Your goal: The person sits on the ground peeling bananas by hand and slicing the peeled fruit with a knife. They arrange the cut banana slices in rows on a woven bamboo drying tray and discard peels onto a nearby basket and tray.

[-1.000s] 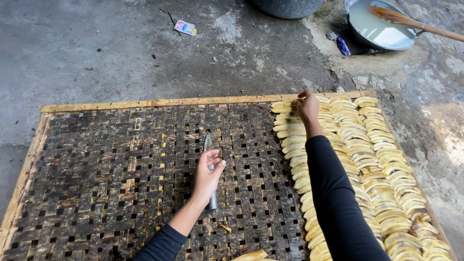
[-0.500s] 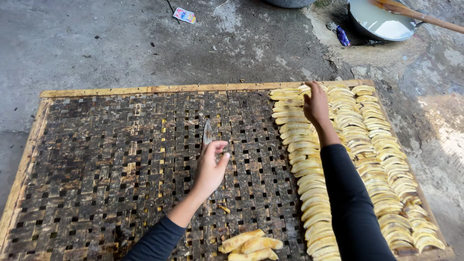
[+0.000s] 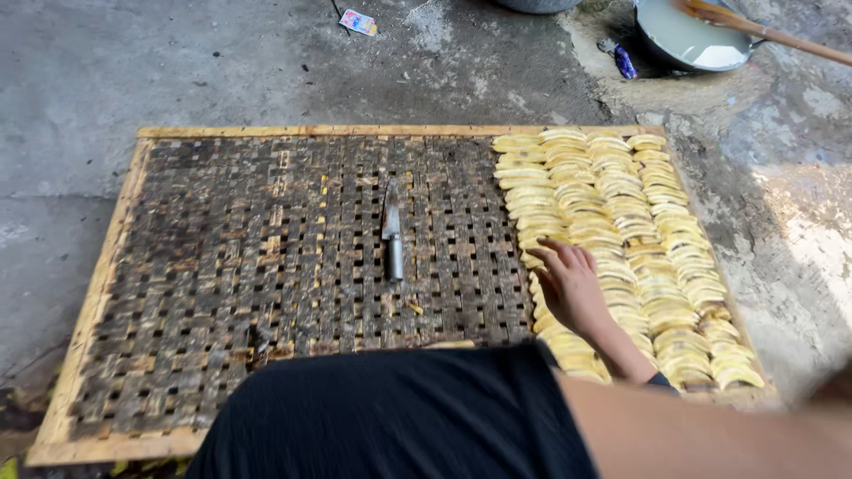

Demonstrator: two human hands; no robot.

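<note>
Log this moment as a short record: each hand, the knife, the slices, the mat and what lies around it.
right hand: open, flat on the banana slices, fingers spread
left hand: out of view; a dark sleeve fills the bottom of the picture
knife: lies alone on the mat, blade pointing away, apart from both hands
banana slices: overlapping rows on the mat's right part
woven mat: dark, wood-framed, left and middle part bare of slices
surroundings: concrete floor, pan of white liquid at top right with a wooden handle

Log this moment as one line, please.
right hand: open, resting on banana slices | knife: lying unheld on woven tray | left hand: out of view
</note>
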